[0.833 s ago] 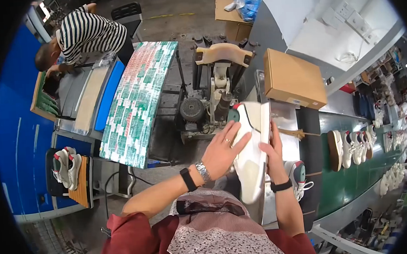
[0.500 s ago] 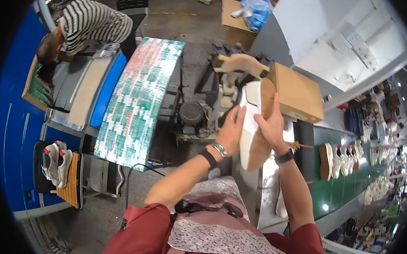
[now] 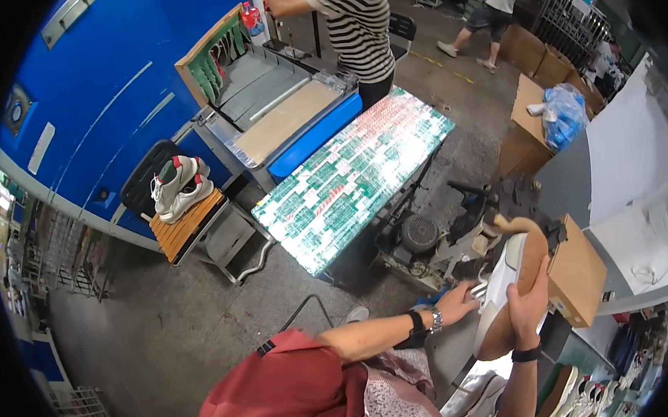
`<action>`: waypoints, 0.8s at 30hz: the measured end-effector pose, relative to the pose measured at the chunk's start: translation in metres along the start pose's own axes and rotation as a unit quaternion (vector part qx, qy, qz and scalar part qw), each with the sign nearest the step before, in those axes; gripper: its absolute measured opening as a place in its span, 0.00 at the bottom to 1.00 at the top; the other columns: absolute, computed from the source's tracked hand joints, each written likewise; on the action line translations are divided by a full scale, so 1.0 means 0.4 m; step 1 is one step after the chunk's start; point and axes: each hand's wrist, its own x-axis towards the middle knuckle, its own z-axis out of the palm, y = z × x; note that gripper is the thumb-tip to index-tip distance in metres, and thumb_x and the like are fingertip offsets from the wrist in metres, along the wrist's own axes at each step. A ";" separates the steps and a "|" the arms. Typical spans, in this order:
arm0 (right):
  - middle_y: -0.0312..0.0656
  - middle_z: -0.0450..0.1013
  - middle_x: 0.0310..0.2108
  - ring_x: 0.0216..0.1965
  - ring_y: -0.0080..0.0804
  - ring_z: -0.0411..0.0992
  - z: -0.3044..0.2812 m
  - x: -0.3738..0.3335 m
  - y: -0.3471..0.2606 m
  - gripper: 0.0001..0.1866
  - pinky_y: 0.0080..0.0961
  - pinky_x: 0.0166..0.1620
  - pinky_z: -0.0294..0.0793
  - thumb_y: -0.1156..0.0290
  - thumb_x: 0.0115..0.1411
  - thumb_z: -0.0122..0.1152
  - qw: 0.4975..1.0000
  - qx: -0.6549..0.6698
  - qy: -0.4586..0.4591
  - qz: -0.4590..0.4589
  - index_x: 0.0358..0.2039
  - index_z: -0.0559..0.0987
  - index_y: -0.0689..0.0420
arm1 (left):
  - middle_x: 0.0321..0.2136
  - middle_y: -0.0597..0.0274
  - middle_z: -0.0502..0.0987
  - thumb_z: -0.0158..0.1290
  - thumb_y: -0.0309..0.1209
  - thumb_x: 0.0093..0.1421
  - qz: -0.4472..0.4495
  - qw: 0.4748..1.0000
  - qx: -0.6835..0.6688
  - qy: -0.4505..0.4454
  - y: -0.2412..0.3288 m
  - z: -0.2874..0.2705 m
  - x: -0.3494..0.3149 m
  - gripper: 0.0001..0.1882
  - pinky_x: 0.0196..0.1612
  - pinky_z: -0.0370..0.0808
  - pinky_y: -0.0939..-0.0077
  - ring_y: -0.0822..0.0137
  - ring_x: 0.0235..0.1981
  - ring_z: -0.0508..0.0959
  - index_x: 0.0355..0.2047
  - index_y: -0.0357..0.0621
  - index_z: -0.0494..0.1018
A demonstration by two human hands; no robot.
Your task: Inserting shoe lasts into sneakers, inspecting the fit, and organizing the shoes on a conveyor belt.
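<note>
Near the cardboard box (image 3: 577,276), the right hand (image 3: 529,309) clamps a white sneaker (image 3: 494,299), soled but not yet set down; the left hand (image 3: 455,306) is at its upper (image 3: 506,268), grip unclear.

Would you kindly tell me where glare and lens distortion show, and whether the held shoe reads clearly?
Head view: glare whitens part of the patterned tabletop; head view: the lower edge of the blue wall bends near the black fisheye rim; head view: the shoe in the right hand has a distinct outline.
</note>
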 end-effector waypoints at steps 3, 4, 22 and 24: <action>0.63 0.68 0.60 0.58 0.60 0.70 0.025 -0.014 0.002 0.52 0.45 0.61 0.69 0.68 0.49 0.66 1.000 0.011 0.016 0.023 0.74 0.53 0.58 | 0.53 0.55 0.76 0.50 0.57 0.68 -0.228 0.943 -0.226 -0.084 0.020 0.026 0.006 0.38 0.52 0.78 0.61 0.62 0.50 0.79 0.63 0.37 0.63; 0.63 0.67 0.61 0.59 0.59 0.70 0.034 -0.025 -0.005 0.53 0.44 0.61 0.69 0.69 0.49 0.67 0.999 0.021 0.036 0.028 0.74 0.52 0.59 | 0.54 0.52 0.76 0.50 0.58 0.68 -0.183 0.896 -0.389 -0.115 0.036 0.050 0.016 0.38 0.52 0.79 0.61 0.61 0.51 0.80 0.63 0.37 0.64; 0.56 0.59 0.68 0.66 0.53 0.63 -0.018 -0.214 -0.150 0.49 0.40 0.67 0.63 0.73 0.55 0.65 0.974 0.184 0.110 0.078 0.74 0.50 0.61 | 0.55 0.55 0.77 0.60 0.47 0.64 -0.184 0.906 -0.356 -0.138 0.102 -0.003 -0.105 0.32 0.56 0.74 0.72 0.69 0.54 0.77 0.59 0.34 0.72; 0.50 0.59 0.69 0.65 0.45 0.65 -0.006 -0.294 -0.076 0.40 0.38 0.67 0.64 0.75 0.60 0.60 0.874 0.422 0.136 0.199 0.71 0.56 0.60 | 0.54 0.56 0.77 0.62 0.45 0.62 -0.154 0.921 -0.310 -0.179 0.074 -0.084 -0.141 0.32 0.56 0.74 0.72 0.69 0.53 0.77 0.59 0.33 0.72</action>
